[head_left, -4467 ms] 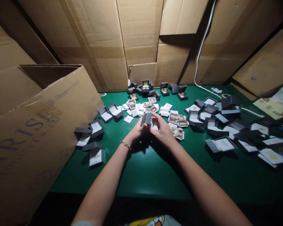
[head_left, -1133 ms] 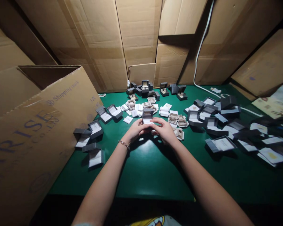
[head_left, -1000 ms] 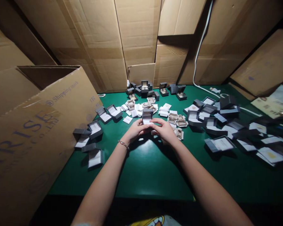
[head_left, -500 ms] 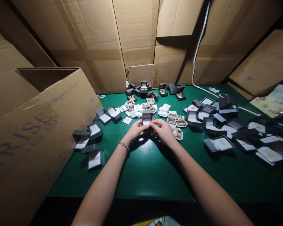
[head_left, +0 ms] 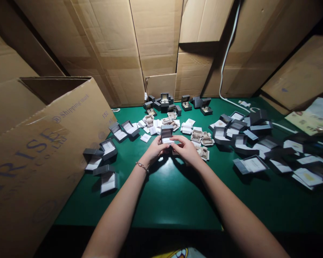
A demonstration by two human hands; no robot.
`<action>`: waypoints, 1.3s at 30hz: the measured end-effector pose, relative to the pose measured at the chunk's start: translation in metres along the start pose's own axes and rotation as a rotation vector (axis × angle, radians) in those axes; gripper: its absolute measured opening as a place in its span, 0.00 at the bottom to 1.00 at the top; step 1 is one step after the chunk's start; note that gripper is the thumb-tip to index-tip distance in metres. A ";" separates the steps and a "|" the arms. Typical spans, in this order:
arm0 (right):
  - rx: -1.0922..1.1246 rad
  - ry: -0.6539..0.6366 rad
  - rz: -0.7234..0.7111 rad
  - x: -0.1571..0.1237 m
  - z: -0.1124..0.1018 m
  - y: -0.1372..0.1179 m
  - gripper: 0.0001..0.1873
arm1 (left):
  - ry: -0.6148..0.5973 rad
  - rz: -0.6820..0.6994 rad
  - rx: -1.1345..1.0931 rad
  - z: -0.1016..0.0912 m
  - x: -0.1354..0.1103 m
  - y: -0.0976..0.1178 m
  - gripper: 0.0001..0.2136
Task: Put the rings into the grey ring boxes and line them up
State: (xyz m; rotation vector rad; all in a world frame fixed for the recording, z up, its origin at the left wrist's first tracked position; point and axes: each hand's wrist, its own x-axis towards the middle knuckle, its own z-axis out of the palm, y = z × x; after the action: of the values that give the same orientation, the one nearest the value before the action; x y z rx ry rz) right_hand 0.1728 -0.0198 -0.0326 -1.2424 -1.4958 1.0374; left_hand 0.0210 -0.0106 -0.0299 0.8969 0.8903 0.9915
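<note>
A small dark grey jewelry box point(head_left: 166, 129) with its lid up faces me, held just above the table in the middle. My left hand point(head_left: 154, 150) is closed around its left side, thumb toward the front. My right hand point(head_left: 186, 149) pinches at the front right of the box, its fingertips at the white lining inside. Whether those fingertips hold a separate insert is too small to tell. Behind the box lie white paper pieces point(head_left: 157, 123) in a loose pile. Beige box inserts point(head_left: 197, 134) are scattered close to my right hand.
Grey boxes point(head_left: 164, 100) with shiny contents stand at the back of the green table point(head_left: 164, 200). Open boxes point(head_left: 108, 182) with white linings sit at left, and several more point(head_left: 251, 164) cluster at right. A large carton point(head_left: 43, 150) borders the left side. A white cable point(head_left: 226, 57) hangs behind.
The box has tipped slightly and shifted a little left in my hands, and more of its white lining shows. My right fingertips have moved slightly over it. The surrounding things stay put.
</note>
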 end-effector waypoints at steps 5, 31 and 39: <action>0.180 0.071 0.120 -0.003 0.015 -0.002 0.13 | 0.034 0.043 0.033 0.002 0.002 -0.006 0.24; 0.701 0.017 0.320 -0.003 0.024 -0.008 0.14 | 0.043 0.162 0.099 0.006 0.003 -0.008 0.32; 0.722 -0.006 0.373 0.000 0.023 -0.006 0.14 | 0.083 0.202 0.157 0.003 0.003 -0.012 0.25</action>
State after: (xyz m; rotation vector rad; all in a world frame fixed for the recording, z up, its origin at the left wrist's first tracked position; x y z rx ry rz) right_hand 0.1491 -0.0220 -0.0327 -0.9904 -0.7671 1.6390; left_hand 0.0285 -0.0114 -0.0402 1.1009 0.9715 1.1511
